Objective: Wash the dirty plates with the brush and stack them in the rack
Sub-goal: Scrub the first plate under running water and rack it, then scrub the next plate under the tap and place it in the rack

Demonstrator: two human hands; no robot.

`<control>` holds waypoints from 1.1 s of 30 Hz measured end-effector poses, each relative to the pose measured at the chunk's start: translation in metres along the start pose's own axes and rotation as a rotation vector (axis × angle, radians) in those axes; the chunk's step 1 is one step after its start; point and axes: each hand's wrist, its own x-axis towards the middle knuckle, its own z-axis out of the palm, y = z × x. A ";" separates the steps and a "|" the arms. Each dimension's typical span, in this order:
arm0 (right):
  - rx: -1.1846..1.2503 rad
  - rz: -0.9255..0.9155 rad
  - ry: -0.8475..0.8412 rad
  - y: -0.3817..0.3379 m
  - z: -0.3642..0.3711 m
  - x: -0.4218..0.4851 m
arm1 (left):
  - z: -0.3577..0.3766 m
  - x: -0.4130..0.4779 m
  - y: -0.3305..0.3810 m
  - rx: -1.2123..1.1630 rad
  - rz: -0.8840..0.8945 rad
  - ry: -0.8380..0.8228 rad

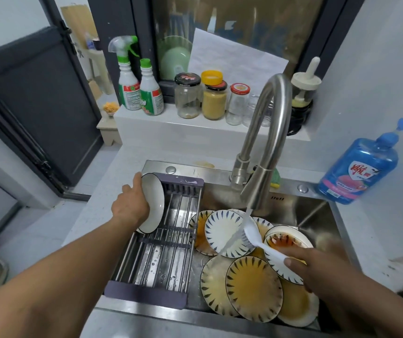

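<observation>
My left hand [130, 206] grips a white plate [154, 203] with a dark rim, standing on edge at the left end of the purple-framed metal rack [147, 292] across the sink. My right hand [317, 269] holds the handle of a white brush [251, 236], whose bristles sit under the running water above a blue-patterned plate [222, 230]. Several dirty plates with orange-brown stains [254, 287] lie piled in the steel sink [315, 213] beneath and around the brush.
The curved steel faucet [266, 132] rises over the sink with water running. A blue dish soap bottle [359, 167] stands on the right counter. Jars [214, 98] and spray bottles [129, 79] line the ledge behind. The rack's bars right of the plate are bare.
</observation>
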 end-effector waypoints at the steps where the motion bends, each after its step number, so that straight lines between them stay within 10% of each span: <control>1: -0.013 0.007 0.004 -0.002 -0.001 -0.001 | 0.001 -0.001 -0.003 -0.012 -0.003 -0.018; 14: 0.031 0.078 0.057 -0.009 -0.004 -0.005 | -0.005 0.002 -0.013 -0.196 -0.010 -0.030; 18: 0.053 0.077 0.042 -0.011 -0.006 -0.005 | 0.002 -0.025 0.012 -0.184 0.332 0.262; 21: 0.068 0.086 0.019 -0.009 -0.005 -0.004 | 0.029 -0.070 0.051 -0.445 0.465 0.080; 26: 0.139 0.092 0.021 0.003 0.001 -0.006 | 0.101 -0.129 0.098 -0.707 0.026 -0.661; 33: 0.284 0.047 0.022 0.033 0.001 -0.007 | 0.156 -0.143 0.117 -0.918 -0.553 -0.735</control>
